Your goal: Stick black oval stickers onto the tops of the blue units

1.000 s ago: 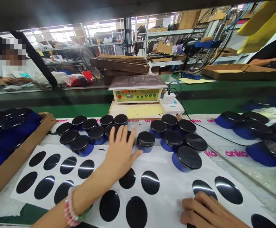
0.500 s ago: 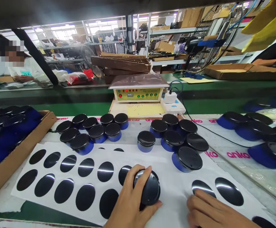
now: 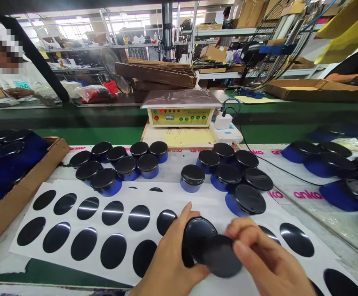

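In my left hand is a round black-topped unit, gripped around its side with the top facing up toward me. My right hand pinches a thin black disc sticker by its upper edge. The disc hangs tilted, overlapping the lower right of the unit's top; whether the two touch I cannot tell. Beneath my hands lies a white sticker sheet with rows of black round stickers. Beyond it, a blue-sided unit with a black top stands upright.
More blue-and-black units cluster behind the sheet on the left, with others on the right. A cardboard box full of them stands at far left. A control box sits at the back, its black cable crossing the table.
My right hand has lifted a disc sticker from the sheet on the right and brought it left, over the unit. My left hand still holds the unit, shifted slightly right.
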Action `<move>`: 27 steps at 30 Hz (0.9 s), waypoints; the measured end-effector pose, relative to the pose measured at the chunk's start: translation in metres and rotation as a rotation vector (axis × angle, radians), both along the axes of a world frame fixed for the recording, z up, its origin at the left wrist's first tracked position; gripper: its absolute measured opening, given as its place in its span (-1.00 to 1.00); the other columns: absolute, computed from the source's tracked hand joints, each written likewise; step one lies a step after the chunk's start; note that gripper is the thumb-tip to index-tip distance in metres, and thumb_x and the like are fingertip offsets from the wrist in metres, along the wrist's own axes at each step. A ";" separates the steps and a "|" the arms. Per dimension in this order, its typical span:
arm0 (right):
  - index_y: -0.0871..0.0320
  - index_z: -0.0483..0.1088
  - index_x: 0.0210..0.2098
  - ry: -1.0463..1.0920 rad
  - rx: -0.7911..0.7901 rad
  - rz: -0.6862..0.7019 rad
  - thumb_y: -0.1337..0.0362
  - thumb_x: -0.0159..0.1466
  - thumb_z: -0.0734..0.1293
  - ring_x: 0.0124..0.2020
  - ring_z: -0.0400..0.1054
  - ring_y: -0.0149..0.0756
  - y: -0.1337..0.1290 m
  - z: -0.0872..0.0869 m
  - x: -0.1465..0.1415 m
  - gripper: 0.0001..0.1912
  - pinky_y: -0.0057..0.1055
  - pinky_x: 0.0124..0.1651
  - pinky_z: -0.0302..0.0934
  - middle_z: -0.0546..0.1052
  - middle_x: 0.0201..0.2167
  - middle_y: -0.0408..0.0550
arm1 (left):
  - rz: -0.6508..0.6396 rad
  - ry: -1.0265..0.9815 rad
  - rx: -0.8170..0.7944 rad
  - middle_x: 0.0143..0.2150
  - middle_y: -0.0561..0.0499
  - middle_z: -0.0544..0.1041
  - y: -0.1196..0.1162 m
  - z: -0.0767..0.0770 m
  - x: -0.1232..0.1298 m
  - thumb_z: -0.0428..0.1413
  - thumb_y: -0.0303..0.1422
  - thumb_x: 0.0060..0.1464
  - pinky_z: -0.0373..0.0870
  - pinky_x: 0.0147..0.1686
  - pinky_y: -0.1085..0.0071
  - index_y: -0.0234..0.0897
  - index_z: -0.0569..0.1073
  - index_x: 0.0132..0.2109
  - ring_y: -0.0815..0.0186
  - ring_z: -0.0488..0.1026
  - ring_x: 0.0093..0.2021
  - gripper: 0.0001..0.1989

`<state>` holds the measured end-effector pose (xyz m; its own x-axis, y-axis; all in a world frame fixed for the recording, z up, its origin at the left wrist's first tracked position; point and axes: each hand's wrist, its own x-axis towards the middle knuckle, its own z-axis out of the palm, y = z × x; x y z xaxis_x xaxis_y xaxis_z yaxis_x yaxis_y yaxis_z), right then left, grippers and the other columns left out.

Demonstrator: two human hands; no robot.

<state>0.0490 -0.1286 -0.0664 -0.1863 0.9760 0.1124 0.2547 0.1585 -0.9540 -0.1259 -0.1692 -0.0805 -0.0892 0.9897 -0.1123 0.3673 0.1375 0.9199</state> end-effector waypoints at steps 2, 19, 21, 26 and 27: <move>0.11 0.26 -0.54 0.177 -0.205 0.035 0.06 0.19 0.29 -0.32 0.33 -0.27 0.006 -0.002 -0.017 -0.70 -0.45 -0.34 0.30 0.37 -0.35 -0.06 | -0.004 -0.012 0.008 0.16 0.03 0.35 0.001 0.000 0.000 0.27 -0.43 -0.20 0.32 0.08 0.21 0.01 0.01 0.28 0.17 0.36 0.09 -0.07; 0.14 0.27 -0.56 0.196 -0.192 -0.007 0.12 0.18 0.33 -0.32 0.27 -0.34 0.008 -0.013 -0.032 -0.71 -0.50 -0.30 0.29 0.30 -0.36 -0.09 | -0.032 -0.008 0.037 0.19 0.06 0.33 0.001 0.004 0.000 0.28 -0.52 -0.21 0.25 0.15 0.14 0.03 0.04 0.26 0.15 0.27 0.18 -0.07; 0.13 0.28 -0.56 0.170 -0.156 -0.017 0.13 0.19 0.33 -0.31 0.28 -0.34 0.008 -0.013 -0.031 -0.72 -0.51 -0.29 0.30 0.30 -0.36 -0.09 | -0.035 0.004 0.043 0.19 0.07 0.33 0.001 0.003 0.001 0.27 -0.52 -0.21 0.27 0.14 0.15 0.04 0.03 0.26 0.16 0.28 0.17 -0.07; 0.12 0.28 -0.55 0.075 -0.078 -0.019 0.13 0.20 0.31 -0.29 0.31 -0.30 0.005 -0.005 -0.032 -0.72 -0.47 -0.29 0.32 0.32 -0.39 -0.07 | -0.024 0.026 0.084 0.16 0.09 0.36 0.000 0.000 0.001 0.28 -0.48 -0.19 0.31 0.11 0.20 0.06 0.03 0.26 0.19 0.33 0.14 -0.09; 0.12 0.28 -0.55 0.063 -0.071 -0.030 0.13 0.21 0.31 -0.29 0.31 -0.29 0.004 -0.004 -0.033 -0.72 -0.46 -0.28 0.31 0.32 -0.39 -0.06 | -0.023 0.032 0.094 0.16 0.09 0.36 0.000 -0.001 0.001 0.28 -0.46 -0.18 0.31 0.11 0.20 0.06 0.03 0.26 0.19 0.33 0.13 -0.10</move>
